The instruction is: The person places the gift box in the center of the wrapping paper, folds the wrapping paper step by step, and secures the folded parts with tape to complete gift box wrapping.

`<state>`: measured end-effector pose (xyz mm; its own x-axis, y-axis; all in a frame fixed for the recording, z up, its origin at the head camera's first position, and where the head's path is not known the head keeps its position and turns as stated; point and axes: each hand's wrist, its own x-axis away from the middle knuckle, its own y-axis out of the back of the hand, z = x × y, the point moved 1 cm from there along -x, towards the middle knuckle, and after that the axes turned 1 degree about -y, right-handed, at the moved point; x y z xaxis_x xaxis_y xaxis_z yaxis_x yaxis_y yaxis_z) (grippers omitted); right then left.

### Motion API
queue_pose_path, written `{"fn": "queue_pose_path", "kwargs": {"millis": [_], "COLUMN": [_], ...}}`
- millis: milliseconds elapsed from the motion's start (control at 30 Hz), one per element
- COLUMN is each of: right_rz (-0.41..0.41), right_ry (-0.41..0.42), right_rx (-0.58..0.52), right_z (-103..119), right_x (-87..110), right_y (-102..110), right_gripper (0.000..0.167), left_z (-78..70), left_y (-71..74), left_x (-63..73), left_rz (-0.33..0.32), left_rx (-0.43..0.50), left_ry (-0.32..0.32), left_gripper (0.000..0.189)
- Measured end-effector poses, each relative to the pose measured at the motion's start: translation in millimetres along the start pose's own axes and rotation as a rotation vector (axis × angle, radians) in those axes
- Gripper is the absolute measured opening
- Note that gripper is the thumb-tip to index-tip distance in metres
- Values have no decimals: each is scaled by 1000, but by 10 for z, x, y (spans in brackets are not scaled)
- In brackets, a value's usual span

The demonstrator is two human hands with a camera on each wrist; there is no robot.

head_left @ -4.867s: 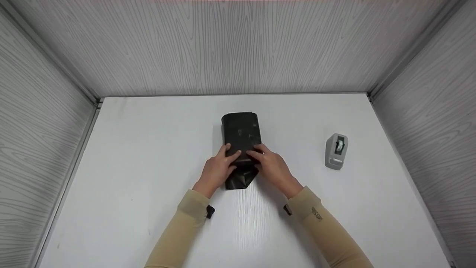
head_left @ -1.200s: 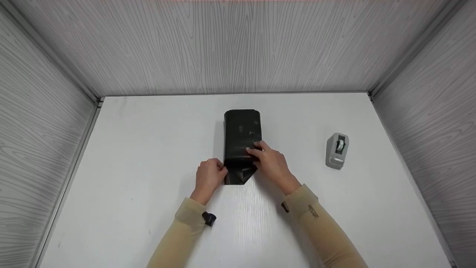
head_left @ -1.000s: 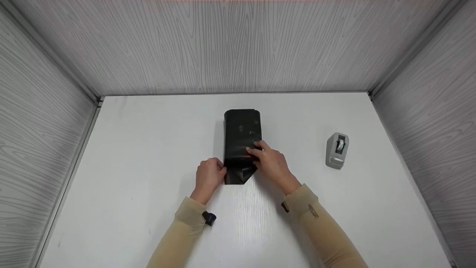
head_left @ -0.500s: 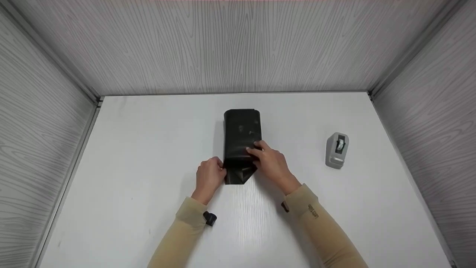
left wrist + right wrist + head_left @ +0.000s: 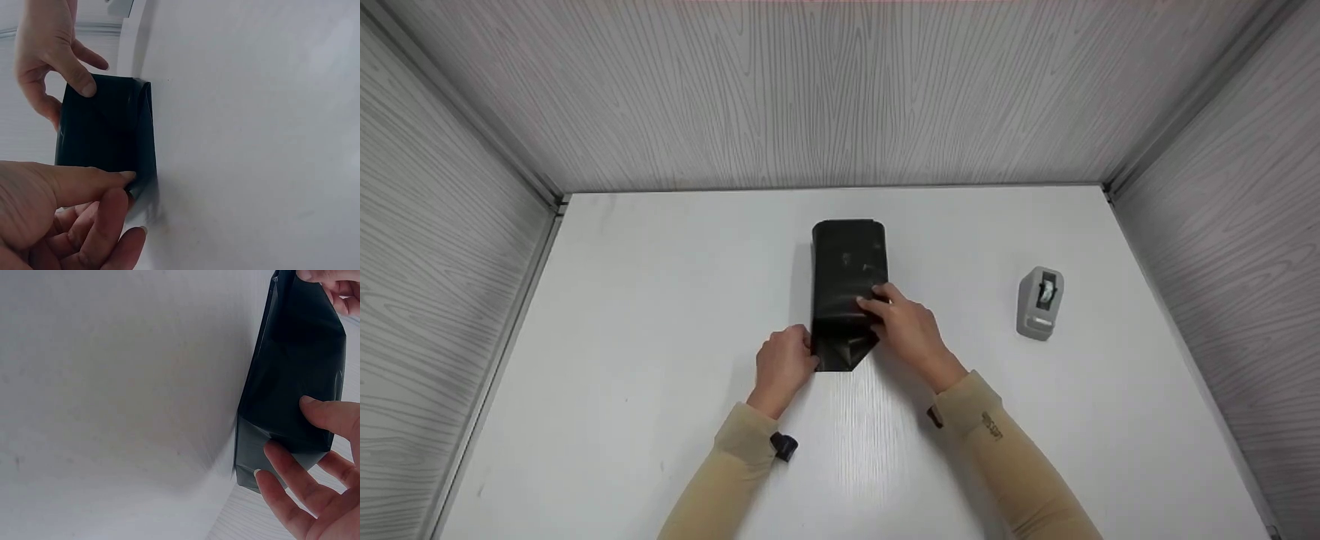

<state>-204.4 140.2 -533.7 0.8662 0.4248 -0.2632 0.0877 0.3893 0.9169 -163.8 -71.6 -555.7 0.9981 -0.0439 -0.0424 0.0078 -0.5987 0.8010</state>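
Left hand pinches the near flap of a black pack in the middle of the white table. Slow presses should flatten the flap. The right hand grips the pack's right side and should hold it steady. Farther right sits a gray tape holder.

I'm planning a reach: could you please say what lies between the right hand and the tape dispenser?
In the head view, only bare white tabletop separates the right hand from the tape dispenser.
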Motion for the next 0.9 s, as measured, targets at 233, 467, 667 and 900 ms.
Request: {"fn": "queue_pose_path", "kwargs": {"millis": [233,467,667,900], "right_rz": [7,-12,-19,-9], "right_ry": [-10,-5,1,-6], "right_rx": [3,9,8,0], "right_z": [9,14,14,16], "right_x": [0,3,-1,-6], "right_y": [-1,4,3,9], "right_gripper": [48,48,48,49], "left_z": [-12,-32,-47,-45], "left_y": [18,80,85,96], "left_x": [5,-50,-85,-103], "left_rz": [27,-100,-120,-98], "left_rx": [-15,86,83,87], "left_ry": [19,4,-2,-2], "left_gripper": [11,12,12,6]}}
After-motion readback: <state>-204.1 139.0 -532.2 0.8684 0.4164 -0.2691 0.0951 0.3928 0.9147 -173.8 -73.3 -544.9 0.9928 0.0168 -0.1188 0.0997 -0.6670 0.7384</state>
